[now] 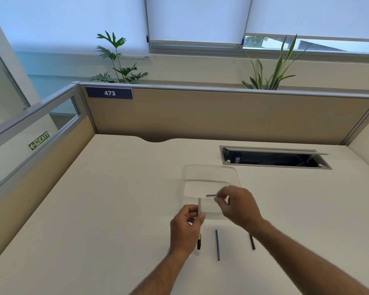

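Your forearms reach in from the lower edge over a pale bench (115,199). Your left hand (186,225) curls its fingers round a white pen (199,206), held roughly upright with its top clear of the fist. A black tip (198,241) shows below that hand; whether it belongs to the pen cannot be told. Your right hand (237,205) pinches a short rod (211,195) between thumb and fingertips. The rod is held level and points left toward the pen's top, near it but apart.

Both are seen against a clear tub (209,169), which stands on the bench just beyond your hands; whether the rod is inside the tub or above it cannot be told. A blue rod (217,244) lies on the bench between your wrists. A black rod (252,242) lies to its right, its far end hidden under your right forearm.

Further back on the right, a cable tray (275,158) is sunk into the bench with its flap raised. A tan partition (222,116) closes the far side and carries a dark label (109,93) reading 473. Two plants (117,60) rise behind it beneath drawn blinds (196,18). On the left, a green exit sign (39,140) shows below the glass.
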